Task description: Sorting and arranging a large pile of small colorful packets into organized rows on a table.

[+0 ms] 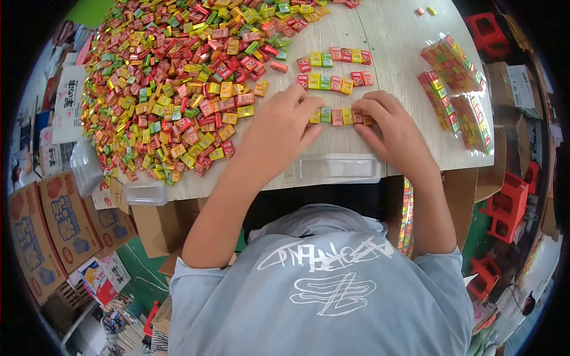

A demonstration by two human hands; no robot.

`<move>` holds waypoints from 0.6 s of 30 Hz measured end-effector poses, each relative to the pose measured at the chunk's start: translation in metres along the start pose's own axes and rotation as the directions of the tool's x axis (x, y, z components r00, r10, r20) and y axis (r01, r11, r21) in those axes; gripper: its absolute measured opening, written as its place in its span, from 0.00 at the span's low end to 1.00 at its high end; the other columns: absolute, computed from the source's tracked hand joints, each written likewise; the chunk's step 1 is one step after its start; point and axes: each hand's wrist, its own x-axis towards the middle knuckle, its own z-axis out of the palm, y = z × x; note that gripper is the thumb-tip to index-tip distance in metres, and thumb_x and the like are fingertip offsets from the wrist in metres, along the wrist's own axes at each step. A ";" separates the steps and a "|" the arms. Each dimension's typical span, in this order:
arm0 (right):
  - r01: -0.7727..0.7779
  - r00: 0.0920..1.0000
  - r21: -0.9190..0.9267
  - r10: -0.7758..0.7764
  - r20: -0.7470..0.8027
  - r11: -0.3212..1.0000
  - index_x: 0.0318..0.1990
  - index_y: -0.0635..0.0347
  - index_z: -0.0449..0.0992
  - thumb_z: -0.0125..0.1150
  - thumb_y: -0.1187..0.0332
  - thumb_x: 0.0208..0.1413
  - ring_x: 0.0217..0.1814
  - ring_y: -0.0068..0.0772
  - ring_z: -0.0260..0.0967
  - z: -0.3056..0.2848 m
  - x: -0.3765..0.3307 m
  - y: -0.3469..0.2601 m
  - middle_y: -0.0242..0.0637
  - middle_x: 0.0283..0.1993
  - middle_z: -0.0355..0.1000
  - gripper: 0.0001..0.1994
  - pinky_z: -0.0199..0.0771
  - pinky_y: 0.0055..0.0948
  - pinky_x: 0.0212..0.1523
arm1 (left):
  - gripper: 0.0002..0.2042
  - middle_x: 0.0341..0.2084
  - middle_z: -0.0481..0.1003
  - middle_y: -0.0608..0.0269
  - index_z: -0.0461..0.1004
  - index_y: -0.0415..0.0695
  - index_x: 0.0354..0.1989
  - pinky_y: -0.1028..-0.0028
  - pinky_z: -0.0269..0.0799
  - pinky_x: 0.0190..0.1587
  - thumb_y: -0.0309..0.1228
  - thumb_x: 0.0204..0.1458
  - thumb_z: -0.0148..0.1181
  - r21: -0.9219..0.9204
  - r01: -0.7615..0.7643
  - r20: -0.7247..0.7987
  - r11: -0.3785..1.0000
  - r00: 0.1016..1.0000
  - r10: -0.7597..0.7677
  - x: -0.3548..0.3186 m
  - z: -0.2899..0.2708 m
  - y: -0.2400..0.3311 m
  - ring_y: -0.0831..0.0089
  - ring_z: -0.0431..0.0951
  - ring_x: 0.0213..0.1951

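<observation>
A short row of small wrapped candies [337, 116], red, yellow and green, lies on the pale wooden table in front of me. My left hand [284, 126] closes its fingers around the row's left end. At the right end, my right hand [392, 127] has its thumb and fingers pinched on the candies. The end pieces are partly hidden under my fingers. Just beyond are two more rows, a middle row [325, 82] and a far row [338, 56], each with a gap in it. Between my forearms, a clear plastic tray [338, 169] sits at the table's near edge.
A large heap of loose candies [178, 89] spreads over the table's left side. Clear packs filled with candies [454, 64] stand at the right. Another clear tray [146, 193] rests at the near left edge. Cardboard boxes [68, 219] and red stools [509, 204] surround the table.
</observation>
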 end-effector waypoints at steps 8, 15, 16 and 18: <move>0.001 1.000 0.041 -0.002 0.007 0.999 0.54 0.61 0.80 0.72 0.70 0.57 0.54 0.52 0.75 0.005 0.010 -0.010 0.45 0.53 0.74 0.18 0.77 0.42 0.56 | 0.19 0.40 0.74 0.58 0.80 0.48 0.52 0.59 0.76 0.46 0.38 0.53 0.73 0.014 0.019 -0.063 1.000 0.998 -0.018 0.004 0.005 0.003 0.56 0.79 0.43; 0.097 0.993 0.014 -0.096 -0.063 0.995 0.51 0.62 0.82 0.74 0.69 0.54 0.51 0.50 0.76 0.002 0.008 -0.010 0.44 0.49 0.76 0.18 0.78 0.41 0.52 | 0.15 0.36 0.73 0.61 0.83 0.49 0.46 0.62 0.75 0.41 0.37 0.51 0.75 0.067 -0.072 -0.103 0.995 0.992 0.078 0.005 0.004 0.005 0.60 0.79 0.38; 0.109 0.992 0.003 -0.109 -0.065 0.994 0.51 0.62 0.82 0.75 0.69 0.54 0.50 0.49 0.76 -0.004 0.005 -0.017 0.43 0.49 0.76 0.17 0.78 0.41 0.51 | 0.15 0.36 0.73 0.61 0.83 0.49 0.46 0.62 0.75 0.41 0.37 0.51 0.75 0.066 -0.074 -0.098 0.995 0.992 0.080 0.002 0.000 0.009 0.60 0.79 0.38; 0.113 0.991 -0.009 -0.113 -0.068 0.994 0.51 0.62 0.82 0.75 0.68 0.53 0.50 0.48 0.76 -0.015 -0.004 -0.030 0.43 0.48 0.76 0.17 0.78 0.41 0.50 | 0.14 0.34 0.71 0.60 0.81 0.49 0.44 0.62 0.75 0.39 0.37 0.51 0.73 0.075 -0.097 -0.151 0.992 0.983 0.108 -0.010 -0.014 0.027 0.60 0.77 0.35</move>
